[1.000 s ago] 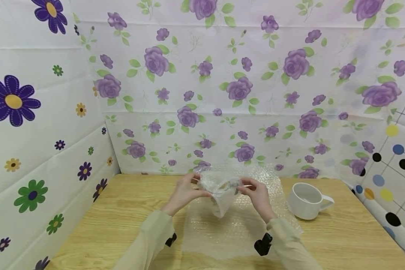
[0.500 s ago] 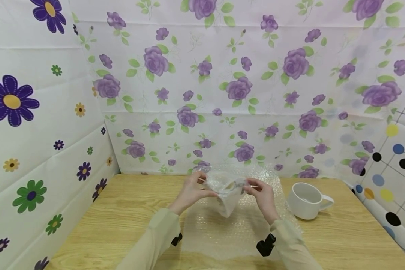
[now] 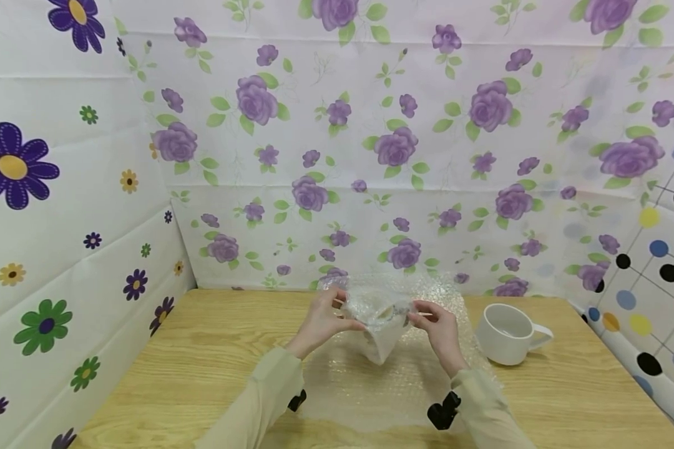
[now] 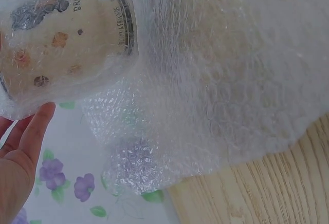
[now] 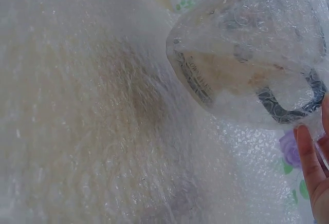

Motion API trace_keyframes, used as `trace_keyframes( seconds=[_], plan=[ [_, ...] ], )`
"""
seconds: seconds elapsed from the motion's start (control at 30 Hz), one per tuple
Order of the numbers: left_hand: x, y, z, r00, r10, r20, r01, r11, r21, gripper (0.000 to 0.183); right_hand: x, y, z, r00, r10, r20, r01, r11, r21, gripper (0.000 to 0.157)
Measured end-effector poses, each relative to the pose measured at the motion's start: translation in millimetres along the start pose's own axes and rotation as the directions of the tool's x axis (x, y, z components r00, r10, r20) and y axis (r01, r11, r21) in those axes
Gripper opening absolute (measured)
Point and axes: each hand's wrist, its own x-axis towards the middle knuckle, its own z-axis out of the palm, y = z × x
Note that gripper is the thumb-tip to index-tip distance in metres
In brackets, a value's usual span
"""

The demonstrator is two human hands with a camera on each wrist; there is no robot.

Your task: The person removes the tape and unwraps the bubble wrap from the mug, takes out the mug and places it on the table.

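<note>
A mug [image 3: 380,310] in a layer of bubble wrap is held up between both hands, over the middle of a spread bubble wrap sheet [image 3: 365,399]. Through the wrap the left wrist view shows a cream mug [image 4: 87,44] with small brown prints, dark lettering and a dark rim band. My left hand [image 3: 321,317] grips the wrapped mug on one side, thumb toward me. On the other side my right hand [image 3: 437,327] pinches the wrap by the mug's dark handle [image 5: 271,108]. A loose corner of wrap hangs below the mug.
A white mug [image 3: 504,337] stands upright to the right of the sheet, handle pointing right. The wooden table [image 3: 213,349] meets a flowered cloth wall [image 3: 292,243] at the back, where the sheet's far edge leans up. Patterned cloth also closes both sides.
Both hands have shifted a little to the right with the wrapped mug, mostly in the first half second. Their grip looks the same, and the white mug stays put.
</note>
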Motion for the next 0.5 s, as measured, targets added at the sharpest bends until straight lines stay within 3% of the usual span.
trace_keyframes(
  seconds=[0.23,0.5],
  plan=[
    [0.5,-2.9,4.8,0.999,0.049,0.0,-0.049,0.999,0.006,0.053,-2.2,3.3,-2.1,1.0,0.028,-0.001,-0.028,1.0,-0.003,0.03],
    [0.0,-7.1,9.4,0.999,0.041,-0.005,-0.041,0.999,0.015,0.053,-3.8,7.7,-2.6,1.0,0.025,0.0,-0.025,1.0,0.01,0.029]
  ],
)
